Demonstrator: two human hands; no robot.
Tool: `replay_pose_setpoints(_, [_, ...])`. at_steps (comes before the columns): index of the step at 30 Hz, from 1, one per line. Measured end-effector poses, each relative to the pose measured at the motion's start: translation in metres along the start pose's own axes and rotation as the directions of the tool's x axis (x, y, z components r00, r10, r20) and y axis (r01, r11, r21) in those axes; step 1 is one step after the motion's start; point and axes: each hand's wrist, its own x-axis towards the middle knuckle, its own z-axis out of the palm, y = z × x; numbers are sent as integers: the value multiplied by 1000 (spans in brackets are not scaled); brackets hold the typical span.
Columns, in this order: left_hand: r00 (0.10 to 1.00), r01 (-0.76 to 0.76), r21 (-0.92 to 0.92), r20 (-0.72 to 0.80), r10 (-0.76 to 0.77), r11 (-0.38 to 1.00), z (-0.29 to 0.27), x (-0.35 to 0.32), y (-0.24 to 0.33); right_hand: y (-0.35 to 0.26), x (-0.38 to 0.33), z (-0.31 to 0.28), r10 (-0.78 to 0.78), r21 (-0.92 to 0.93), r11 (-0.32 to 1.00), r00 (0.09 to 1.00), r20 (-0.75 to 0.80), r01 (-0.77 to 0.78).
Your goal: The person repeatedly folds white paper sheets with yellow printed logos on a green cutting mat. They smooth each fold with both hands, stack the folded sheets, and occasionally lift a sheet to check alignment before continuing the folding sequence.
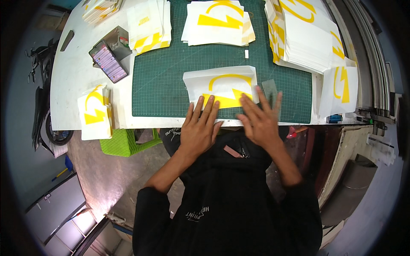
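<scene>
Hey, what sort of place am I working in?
Probably a print-finishing workshop: a green cutting mat with a yellow-printed white sheet on it, and a stack of similar sheets farther back.

Ahead of the hands (200, 130) and to their left, a smartphone (109, 62) with a lit screen is set at a slant against a dark grey box (121, 42), both carried by the white surface (64, 91). Farther out on that side, a small dark strip (67, 40) is laid near the rim. Lower left of the hands, a bright green plastic seat (116, 144) is partly covered by the surface, and well beyond it a dark motorbike (41, 102) is parked. To the right of the hands, long grey metal lengths (365, 51) are lined up; lower on that side, a dark grey roll (352, 192) is seen.
</scene>
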Motion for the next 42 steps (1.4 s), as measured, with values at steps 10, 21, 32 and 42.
replay_pose_setpoints(10, [992,125,104,-26,-123,987,-4,4,15,17,-5,-12,40,-50,998,997,-64,-43])
replay_pose_setpoints(21, [1000,20,-43,18,-20,999,26,19,39,25,42,-35,38,77,997,963,-267,-17])
replay_pose_setpoints(32, [998,50,-54,46,-47,997,23,21,40,13,137,10,-91,81,992,989,-119,102])
replay_pose_setpoints(42, [997,35,-90,75,-28,995,27,17,36,-16,54,19,-28,137,991,985,170,4])
